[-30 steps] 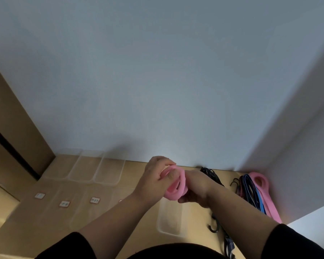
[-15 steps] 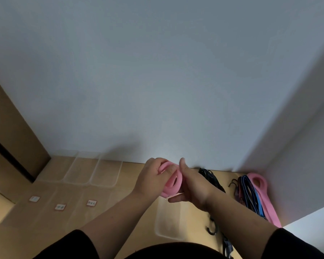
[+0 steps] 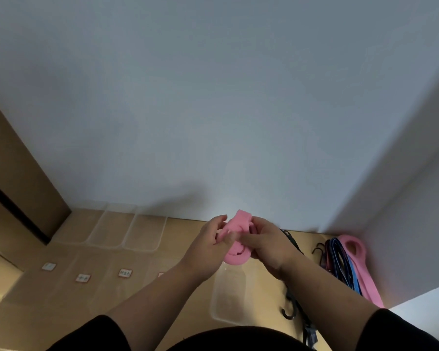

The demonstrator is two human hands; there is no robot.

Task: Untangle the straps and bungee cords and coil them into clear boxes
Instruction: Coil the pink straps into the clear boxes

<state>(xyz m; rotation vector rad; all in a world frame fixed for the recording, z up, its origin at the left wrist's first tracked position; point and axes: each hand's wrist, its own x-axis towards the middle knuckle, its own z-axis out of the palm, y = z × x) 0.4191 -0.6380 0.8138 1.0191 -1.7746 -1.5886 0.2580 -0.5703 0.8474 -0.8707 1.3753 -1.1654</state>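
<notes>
Pink strap [image 3: 236, 236] coiled, pinched between left hand [image 3: 208, 247], right hand [image 3: 269, 247].

The pink strap [image 3: 236, 239] is a flat band with a matt, smooth, rubber-like surface. The clear boxes [image 3: 127, 228] are translucent plastic with a faint sheen. The shelf surface [image 3: 183, 231] looks like light wood with a smooth matt finish. The labels [image 3: 125, 273] appear to be white paper. The wall [image 3: 213, 97] is painted matt.
</notes>
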